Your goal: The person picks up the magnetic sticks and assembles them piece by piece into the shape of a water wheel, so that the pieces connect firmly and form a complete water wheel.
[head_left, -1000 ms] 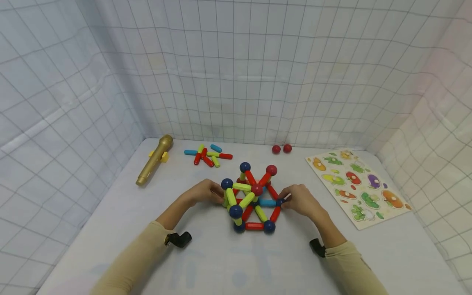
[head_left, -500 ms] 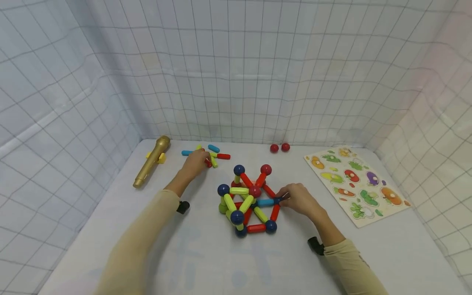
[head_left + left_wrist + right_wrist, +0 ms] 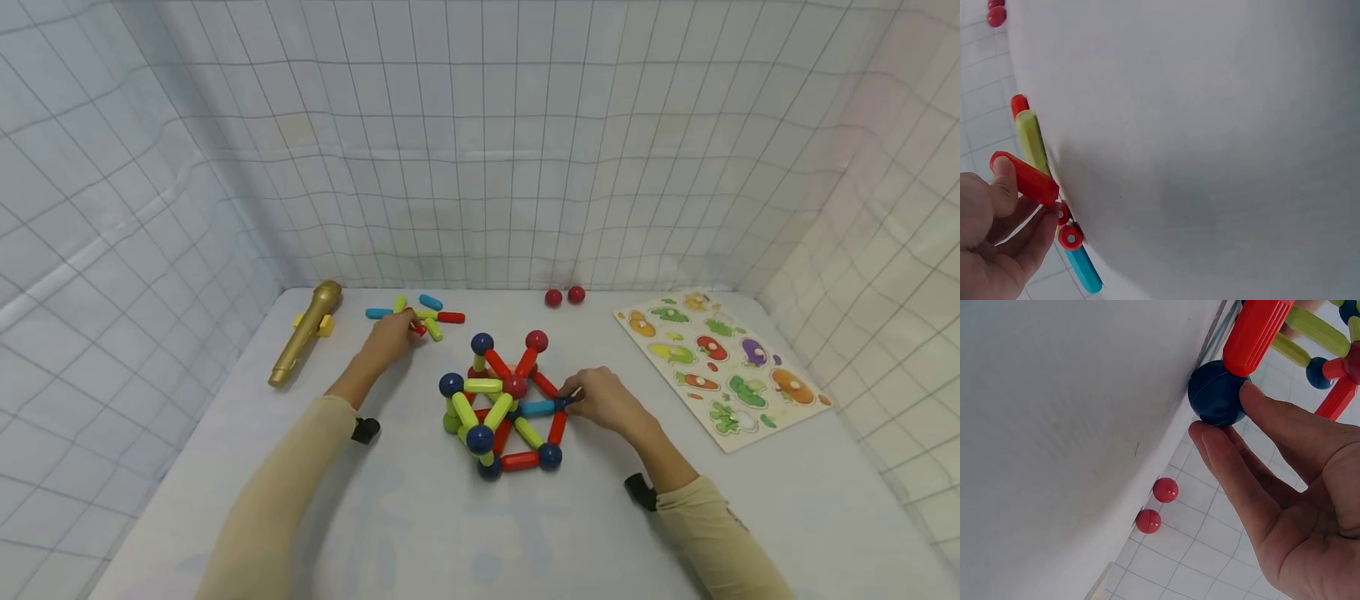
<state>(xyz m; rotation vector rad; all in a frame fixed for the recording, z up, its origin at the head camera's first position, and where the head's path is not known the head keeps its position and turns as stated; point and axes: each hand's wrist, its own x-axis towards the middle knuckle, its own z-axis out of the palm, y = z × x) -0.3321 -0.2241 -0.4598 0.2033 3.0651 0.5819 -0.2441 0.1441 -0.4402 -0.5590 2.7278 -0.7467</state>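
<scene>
The left hand (image 3: 392, 335) pinches one red rod (image 3: 1032, 181) between thumb and fingers. Just beyond and beside that grip lie the loose rods: three red, three yellow-green and two blue. Of the three red, one (image 3: 452, 317) lies to the right of the grip, and two show their round ends next to the fingers in the left wrist view. One blue rod (image 3: 378, 314) lies just left of the fingers, the other (image 3: 431, 302) a little beyond them. I cannot tell whether the pinched rod touches those next to it.

The right hand (image 3: 606, 400) pinches one dark blue ball (image 3: 1216, 394) between thumb and fingertips. This ball is the right corner of the frame (image 3: 520, 461), which stands left of this grip and, seen from the left hand, nearer the person and to the right. One blue and two red rods meet the pinched ball. The frame's raised part has five balls, three dark blue and two red, linked by three yellow-green rods and two red. Its lower balls are partly hidden, so I cannot count them surely.

Two loose red balls (image 3: 553, 297) lie beyond the right grip. One board (image 3: 720, 431) lies to its right. One gold microphone (image 3: 303, 335) lies left of the left grip.
</scene>
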